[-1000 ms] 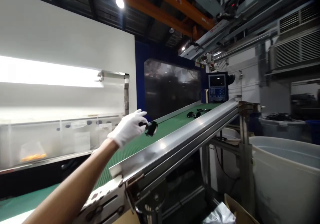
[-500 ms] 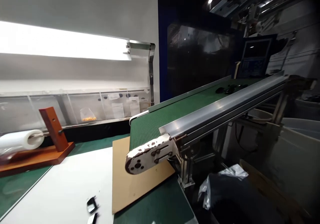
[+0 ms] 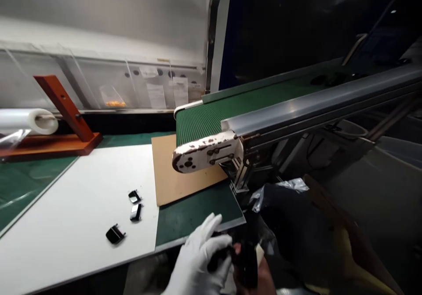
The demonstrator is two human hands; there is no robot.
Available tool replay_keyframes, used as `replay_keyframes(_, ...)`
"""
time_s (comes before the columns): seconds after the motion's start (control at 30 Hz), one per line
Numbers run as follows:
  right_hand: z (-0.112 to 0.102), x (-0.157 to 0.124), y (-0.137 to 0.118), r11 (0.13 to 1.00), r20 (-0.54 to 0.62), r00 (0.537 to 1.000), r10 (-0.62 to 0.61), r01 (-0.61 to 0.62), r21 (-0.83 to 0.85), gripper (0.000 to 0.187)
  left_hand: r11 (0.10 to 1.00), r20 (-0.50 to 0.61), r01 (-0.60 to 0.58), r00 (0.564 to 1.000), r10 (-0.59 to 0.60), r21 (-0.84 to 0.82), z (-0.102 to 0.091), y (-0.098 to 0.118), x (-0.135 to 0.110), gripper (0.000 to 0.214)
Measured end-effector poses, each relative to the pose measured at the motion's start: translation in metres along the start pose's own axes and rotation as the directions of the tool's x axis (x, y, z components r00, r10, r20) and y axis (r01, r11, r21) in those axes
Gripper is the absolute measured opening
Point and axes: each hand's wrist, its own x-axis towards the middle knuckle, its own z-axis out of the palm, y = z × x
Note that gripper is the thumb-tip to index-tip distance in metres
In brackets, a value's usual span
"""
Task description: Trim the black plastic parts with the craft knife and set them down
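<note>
My left hand [image 3: 201, 257], in a white glove, is at the table's front edge with its fingers curled round a small black part [image 3: 216, 260]. Close against it on the right, my right hand [image 3: 263, 279] shows bare skin and grips a dark object [image 3: 249, 264] whose kind I cannot make out. A pale tip sticks out beside that object. On the white board [image 3: 82, 207] to the left lie three glossy black plastic pieces with small prongs: one upper [image 3: 134, 196], one middle [image 3: 135, 212], and one lower left [image 3: 115, 234].
A green conveyor belt [image 3: 237, 103] slopes down from the right, its end over a cardboard sheet [image 3: 184, 185]. Dark parts [image 3: 329, 79] sit higher on the belt. A plastic roll [image 3: 29, 121] on a wooden stand [image 3: 66, 143] is at left. A dark bag [image 3: 293, 211] lies right.
The view has tilted downward, so the board and belt sit higher in the picture. Both hands have come into view at the bottom, along with a third black piece.
</note>
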Motion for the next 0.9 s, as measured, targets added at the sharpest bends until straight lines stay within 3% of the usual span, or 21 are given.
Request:
replay_keyframes(0.07,0.001,0.003,-0.006,0.991,-0.040,0.999,0.020,-0.014,0.133,0.045,0.996,0.055,0.023,0.998,-0.019,-0.082,-0.014,0.004,0.002,0.050)
replay_keyframes(0.13,0.001,0.005,-0.012,0.973,-0.065,0.997,0.035,-0.019,0.229,0.044,0.977,0.139,0.133,0.984,-0.110,-0.169,-0.026,0.004,0.002,0.072)
replay_keyframes(0.27,0.001,0.006,-0.021,0.942,-0.054,0.994,0.092,-0.069,0.327,0.039,0.879,0.214,0.320,0.942,-0.257,-0.353,-0.028,0.000,-0.001,0.102)
replay_keyframes(0.43,0.001,0.004,-0.022,0.921,-0.051,0.984,0.168,-0.138,0.363,0.038,0.709,0.250,0.400,0.917,-0.312,-0.581,-0.010,0.003,-0.001,0.108)
replay_keyframes(0.63,0.003,0.000,-0.019,0.925,-0.066,0.980,0.190,-0.156,0.347,0.039,0.486,0.311,0.503,0.851,-0.422,-0.715,0.001,0.007,0.000,0.112)
replay_keyframes(0.8,0.006,-0.002,-0.021,0.934,-0.071,0.981,0.183,-0.151,0.323,0.036,0.421,0.333,0.538,0.819,-0.468,-0.730,0.001,0.009,0.001,0.112)
replay_keyframes(0.9,0.008,-0.003,-0.024,0.938,-0.066,0.979,0.191,-0.162,0.305,0.037,0.436,0.313,0.517,0.832,-0.458,-0.736,0.001,0.009,0.001,0.111)
